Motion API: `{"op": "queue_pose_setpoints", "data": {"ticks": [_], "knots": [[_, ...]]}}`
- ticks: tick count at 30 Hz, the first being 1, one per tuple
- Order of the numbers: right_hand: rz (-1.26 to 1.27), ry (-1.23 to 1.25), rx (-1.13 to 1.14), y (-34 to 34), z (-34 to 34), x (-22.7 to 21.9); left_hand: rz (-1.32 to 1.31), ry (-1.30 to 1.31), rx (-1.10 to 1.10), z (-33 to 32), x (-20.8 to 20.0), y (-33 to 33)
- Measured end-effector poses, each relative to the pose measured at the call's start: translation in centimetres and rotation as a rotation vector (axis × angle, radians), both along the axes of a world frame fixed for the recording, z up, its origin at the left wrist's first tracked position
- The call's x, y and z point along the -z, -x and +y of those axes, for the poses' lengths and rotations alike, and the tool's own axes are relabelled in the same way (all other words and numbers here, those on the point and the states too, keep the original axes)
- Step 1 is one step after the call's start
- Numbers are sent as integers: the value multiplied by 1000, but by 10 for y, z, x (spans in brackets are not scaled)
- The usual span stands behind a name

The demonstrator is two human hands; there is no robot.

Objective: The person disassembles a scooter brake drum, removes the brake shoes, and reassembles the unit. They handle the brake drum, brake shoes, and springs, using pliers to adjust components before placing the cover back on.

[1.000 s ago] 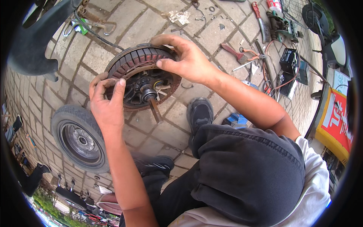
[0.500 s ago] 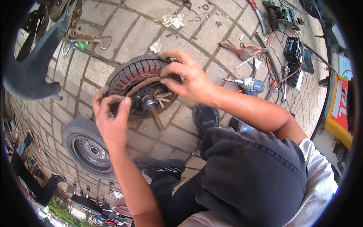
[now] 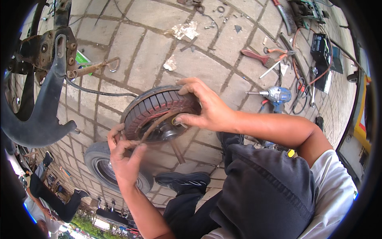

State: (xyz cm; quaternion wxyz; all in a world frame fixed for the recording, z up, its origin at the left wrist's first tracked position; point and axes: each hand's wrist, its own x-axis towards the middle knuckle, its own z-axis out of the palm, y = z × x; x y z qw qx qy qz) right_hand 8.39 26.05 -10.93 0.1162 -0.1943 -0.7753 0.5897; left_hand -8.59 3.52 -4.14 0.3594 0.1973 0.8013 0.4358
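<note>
Between my hands is a tilted hub motor stator (image 3: 148,112), a round part with black segments round its rim and reddish windings inside. From its hub a metal axle (image 3: 177,150) points down toward my feet. My right hand (image 3: 211,108) grips the right side, fingers over the outer rim and thumb on the inner side. At the lower left edge, my left hand (image 3: 128,156) holds the rim with bent fingers. A brown curved band (image 3: 159,122) crosses the stator's face between the hands. Below lies a wheel with a grey tyre (image 3: 94,158), partly hidden by my left hand.
A black cable (image 3: 97,92) runs from the rusty frame (image 3: 49,49) at left to the stator. At right lie a blue power driver (image 3: 276,95), a brush (image 3: 258,56), pliers (image 3: 280,51) and a black battery box (image 3: 319,47). My shoe (image 3: 183,182) is close below.
The whole view has shifted, so the scene sits lower and further right. The stator is tilted differently. My right thumb has moved further onto its inner side; both hands keep hold.
</note>
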Motion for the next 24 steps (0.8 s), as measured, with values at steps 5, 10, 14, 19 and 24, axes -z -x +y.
{"op": "queue_pose_setpoints", "data": {"ticks": [5, 10, 14, 19, 24], "knots": [[19, 81, 25, 10, -4, -2, 71, 86, 189, 10, -16, 7], [-10, 193, -23, 12, 1, -9, 132, 185, 245, 21, -28, 9], [50, 244, -82, 16, 0, -9, 221, 243, 303, 29, -29, 6], [149, 186, -188, 25, -5, -8, 248, 213, 354, 32, -30, 11], [146, 172, -195, 22, -8, 2, 296, 250, 426, 35, -30, 23]]}}
